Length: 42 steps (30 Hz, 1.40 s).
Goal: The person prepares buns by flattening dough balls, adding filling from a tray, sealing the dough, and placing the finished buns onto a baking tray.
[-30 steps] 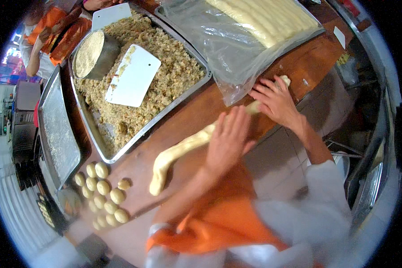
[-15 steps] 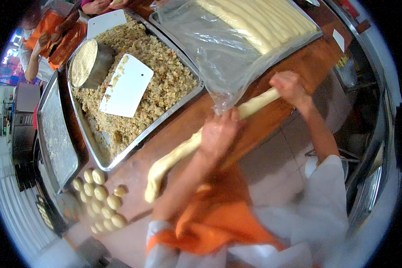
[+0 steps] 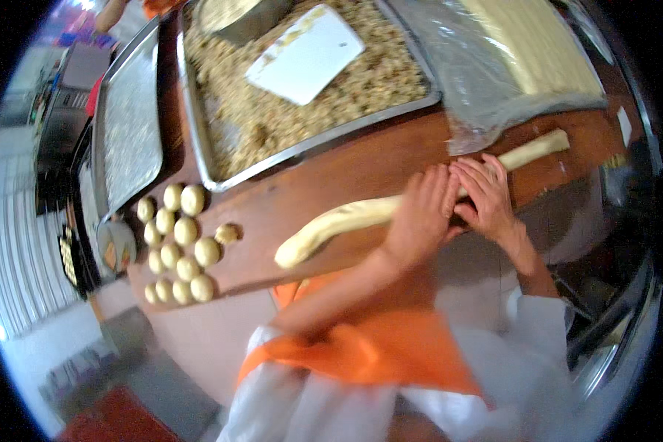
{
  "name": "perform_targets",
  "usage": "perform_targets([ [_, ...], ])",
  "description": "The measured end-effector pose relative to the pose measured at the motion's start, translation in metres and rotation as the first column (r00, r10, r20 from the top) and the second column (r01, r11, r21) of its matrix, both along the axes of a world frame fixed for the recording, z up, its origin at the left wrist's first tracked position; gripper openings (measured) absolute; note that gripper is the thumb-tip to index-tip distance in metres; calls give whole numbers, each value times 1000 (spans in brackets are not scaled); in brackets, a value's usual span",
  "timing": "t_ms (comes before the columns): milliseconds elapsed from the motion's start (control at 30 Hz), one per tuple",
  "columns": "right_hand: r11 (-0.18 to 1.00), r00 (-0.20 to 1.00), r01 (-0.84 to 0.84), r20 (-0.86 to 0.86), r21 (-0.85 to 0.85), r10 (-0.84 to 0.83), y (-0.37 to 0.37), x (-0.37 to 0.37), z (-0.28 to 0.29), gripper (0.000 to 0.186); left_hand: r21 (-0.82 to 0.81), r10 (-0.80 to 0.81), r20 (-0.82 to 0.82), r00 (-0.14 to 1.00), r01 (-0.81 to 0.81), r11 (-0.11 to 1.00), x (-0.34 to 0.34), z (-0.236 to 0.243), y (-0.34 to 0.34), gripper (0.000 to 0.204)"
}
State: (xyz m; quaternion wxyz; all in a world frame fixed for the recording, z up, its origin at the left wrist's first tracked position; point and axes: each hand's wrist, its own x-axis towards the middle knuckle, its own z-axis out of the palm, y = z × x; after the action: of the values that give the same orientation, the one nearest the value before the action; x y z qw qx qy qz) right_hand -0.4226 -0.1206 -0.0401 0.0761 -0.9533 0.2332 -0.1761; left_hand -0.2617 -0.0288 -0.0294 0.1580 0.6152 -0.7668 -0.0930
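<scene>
Dough point(image 3: 339, 222) — near table edge point(image 3: 254, 272)

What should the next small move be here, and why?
Probably slide the left hand and right hand apart along the dough rope, rolling lightly: they sit close together near its middle, while it extends past them both ways and its left stretch curves.

Brown wooden worktable point(image 3: 324, 175) spans the centre; pale tiled floor point(image 3: 475, 269) shows below it at centre right. At far left stands a white ribbed surface point(image 3: 15, 236); bluish-violet light point(image 3: 55, 26) brightens the upper left.
</scene>
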Motion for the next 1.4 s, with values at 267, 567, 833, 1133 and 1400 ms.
perform_targets([
  [267,999,998,-7,-68,-47,4,54,45,1,62,-24,399,78,914,-399,917,105,0,106,66],
  [567,952,961,-276,-39,-129,273,48,122,5,61,-158,194,109,975,-176,972,193,2,162,45],
  [833,956,942,-287,-161,65,294,67,140,23,61,-226,451,39,892,-432,873,216,2,218,41],
  [1133,872,880,-474,23,123,475,156,238,11,55,-58,588,62,807,-585,809,239,4,177,33],
  [1400,886,908,-393,-45,247,416,144,267,13,48,46,507,-640,578,-630,776,215,10,206,30],
])
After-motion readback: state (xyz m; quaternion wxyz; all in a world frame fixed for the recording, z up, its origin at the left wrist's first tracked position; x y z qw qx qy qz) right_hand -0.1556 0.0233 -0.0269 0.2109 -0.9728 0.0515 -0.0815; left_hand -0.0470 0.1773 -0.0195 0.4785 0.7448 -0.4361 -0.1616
